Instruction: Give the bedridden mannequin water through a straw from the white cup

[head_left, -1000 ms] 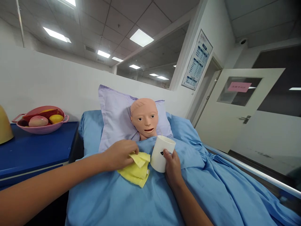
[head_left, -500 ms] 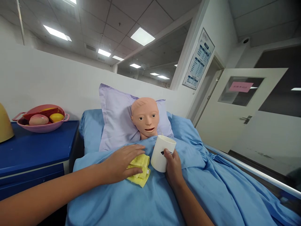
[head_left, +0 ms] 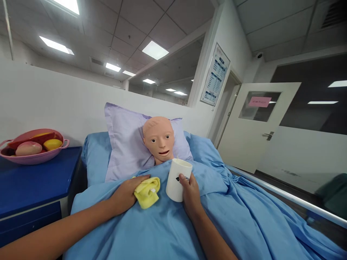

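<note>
My left hand [head_left: 129,195] is closed on a folded yellow cloth [head_left: 148,192], which bunches up beyond the fingers just above the blue blanket [head_left: 168,231]. A small white tag shows on the cloth. In my right hand [head_left: 191,193] is a white mug [head_left: 175,182] with a dark print, the thumb lying across its side; it tilts slightly. What the mug contains cannot be seen. Behind the mug, a manikin [head_left: 159,139] with its mouth partly open lies with its head on a lilac pillow [head_left: 123,144], the blanket drawn up to its neck.
To the left stands a blue bedside cabinet [head_left: 35,184] bearing a pink basket [head_left: 38,157] of fruit. A metal bed rail [head_left: 282,195] runs along the right side. Beyond it are an open door [head_left: 238,137] and a framed wall chart [head_left: 215,76].
My left hand, earlier spread flat over the cloth, has closed on it and gathered it up. The right hand still holds the mug. The view has swung a little to the right.
</note>
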`<control>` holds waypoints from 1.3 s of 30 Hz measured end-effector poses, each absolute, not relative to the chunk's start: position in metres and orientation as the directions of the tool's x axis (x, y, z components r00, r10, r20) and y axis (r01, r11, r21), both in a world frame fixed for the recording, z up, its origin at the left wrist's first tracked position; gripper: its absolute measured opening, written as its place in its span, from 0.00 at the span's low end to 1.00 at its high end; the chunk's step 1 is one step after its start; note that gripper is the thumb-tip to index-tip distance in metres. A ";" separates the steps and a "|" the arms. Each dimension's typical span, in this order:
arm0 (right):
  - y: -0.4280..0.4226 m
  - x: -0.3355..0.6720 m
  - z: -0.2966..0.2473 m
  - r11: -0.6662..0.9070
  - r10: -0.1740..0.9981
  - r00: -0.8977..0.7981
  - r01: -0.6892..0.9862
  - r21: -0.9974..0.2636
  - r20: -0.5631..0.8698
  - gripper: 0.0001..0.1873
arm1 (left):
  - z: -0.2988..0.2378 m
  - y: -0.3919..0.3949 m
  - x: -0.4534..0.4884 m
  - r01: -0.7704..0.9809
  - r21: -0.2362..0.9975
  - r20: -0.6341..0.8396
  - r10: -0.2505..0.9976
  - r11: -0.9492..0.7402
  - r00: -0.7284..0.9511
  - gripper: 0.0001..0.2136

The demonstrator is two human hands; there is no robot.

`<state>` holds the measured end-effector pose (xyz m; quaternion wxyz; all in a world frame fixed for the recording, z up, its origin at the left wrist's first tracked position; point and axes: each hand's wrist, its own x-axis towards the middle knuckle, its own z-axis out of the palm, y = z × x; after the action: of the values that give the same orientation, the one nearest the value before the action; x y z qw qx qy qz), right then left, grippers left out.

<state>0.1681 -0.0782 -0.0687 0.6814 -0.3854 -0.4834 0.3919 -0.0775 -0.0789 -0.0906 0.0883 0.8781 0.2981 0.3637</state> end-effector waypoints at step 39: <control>-0.085 0.165 -0.052 0.384 0.913 0.307 -0.417 -0.824 0.270 0.26 | -0.033 -0.004 0.021 0.646 -0.637 0.712 0.000 -0.420 0.702 0.17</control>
<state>0.1647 -0.0852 -0.0522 0.7399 -0.3257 -0.3801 0.4495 0.0208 -0.0035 -0.0327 -0.4966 0.7775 0.2079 0.3250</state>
